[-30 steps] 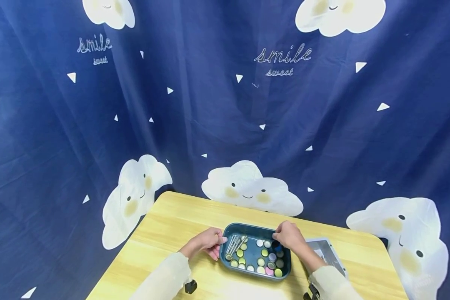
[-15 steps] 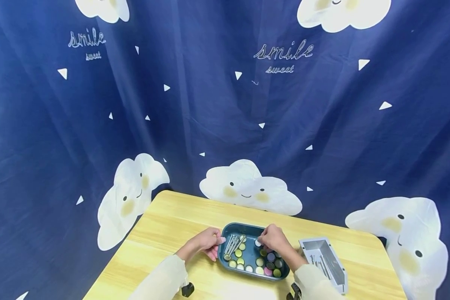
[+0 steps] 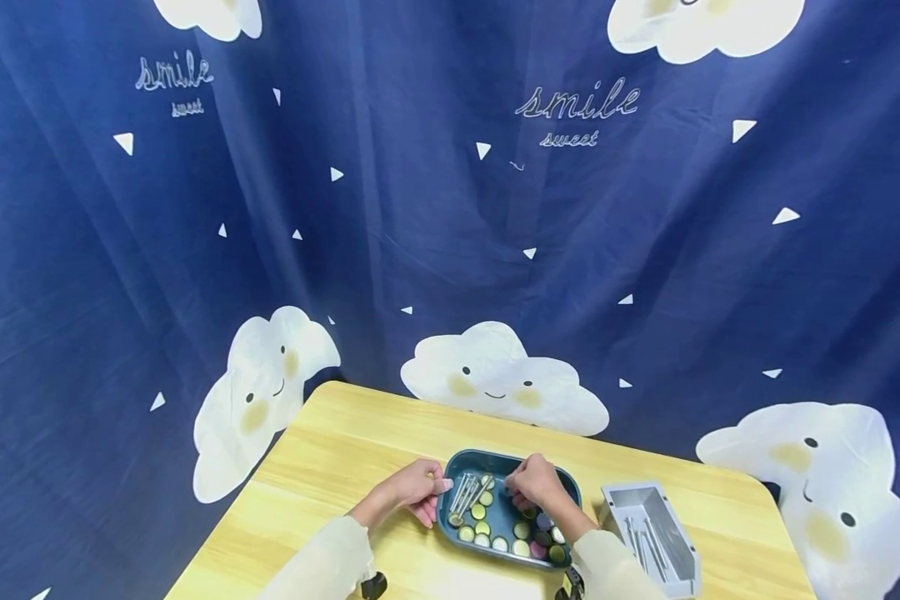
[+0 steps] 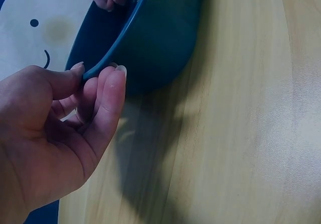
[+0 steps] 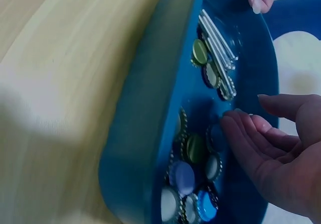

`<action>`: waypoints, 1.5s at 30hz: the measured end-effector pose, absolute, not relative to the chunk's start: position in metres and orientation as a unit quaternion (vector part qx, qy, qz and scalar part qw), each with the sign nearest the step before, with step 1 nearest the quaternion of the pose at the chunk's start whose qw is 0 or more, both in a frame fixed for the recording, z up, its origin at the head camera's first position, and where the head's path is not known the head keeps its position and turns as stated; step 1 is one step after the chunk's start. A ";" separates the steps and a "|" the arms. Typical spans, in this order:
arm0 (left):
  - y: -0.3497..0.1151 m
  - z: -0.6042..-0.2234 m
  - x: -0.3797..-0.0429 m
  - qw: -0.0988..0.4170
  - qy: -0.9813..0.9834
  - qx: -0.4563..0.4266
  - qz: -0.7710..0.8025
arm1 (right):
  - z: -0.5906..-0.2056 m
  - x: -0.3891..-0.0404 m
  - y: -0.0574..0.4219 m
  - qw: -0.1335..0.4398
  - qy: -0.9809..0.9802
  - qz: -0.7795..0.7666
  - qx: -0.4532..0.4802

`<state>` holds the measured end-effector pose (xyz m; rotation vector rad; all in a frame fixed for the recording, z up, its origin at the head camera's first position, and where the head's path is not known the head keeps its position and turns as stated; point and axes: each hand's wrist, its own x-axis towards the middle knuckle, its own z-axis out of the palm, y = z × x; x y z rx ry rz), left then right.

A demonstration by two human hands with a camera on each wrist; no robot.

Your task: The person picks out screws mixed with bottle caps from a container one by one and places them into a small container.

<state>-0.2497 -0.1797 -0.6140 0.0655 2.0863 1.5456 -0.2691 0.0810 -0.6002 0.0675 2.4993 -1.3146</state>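
Observation:
A dark teal tray (image 3: 506, 521) holds several bottle caps (image 5: 183, 176) and a small bundle of thin silver metal rods (image 3: 465, 493). The left hand (image 4: 55, 128) pinches its rim, thumb inside and fingers against the outer wall. Inside the tray, the right hand (image 5: 278, 146) reaches down from the far side. Its fingers are gently bent and its thumb stands apart from them, with fingertips beside a dark blue bottle cap (image 5: 215, 136). The rods lie at the tray's left end among yellow-green caps (image 5: 199, 52). Other caps gather toward the near right corner, partly hidden by the right hand.
A grey open bin (image 3: 690, 546) holding several metal rods (image 3: 651, 546) stands on the wooden table (image 3: 360, 417), right of the tray and beside the right forearm. Behind the table hangs a dark blue curtain (image 3: 420, 208) with white clouds.
The right hand has moved left from the tray's far right corner toward its middle. The grey bin, earlier partly behind the arm, shows more fully. The left hand keeps its grip on the rim.

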 end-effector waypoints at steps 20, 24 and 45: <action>-0.178 -0.611 -0.247 0.269 0.771 0.027 0.577 | -0.618 -0.262 0.053 0.172 0.825 -0.533 0.074; -0.179 -0.615 -0.247 0.266 0.771 0.026 0.578 | -0.622 -0.260 0.048 0.180 0.807 -0.555 0.093; -0.179 -0.614 -0.248 0.262 0.768 0.022 0.583 | -0.623 -0.263 0.036 0.175 0.783 -0.571 0.173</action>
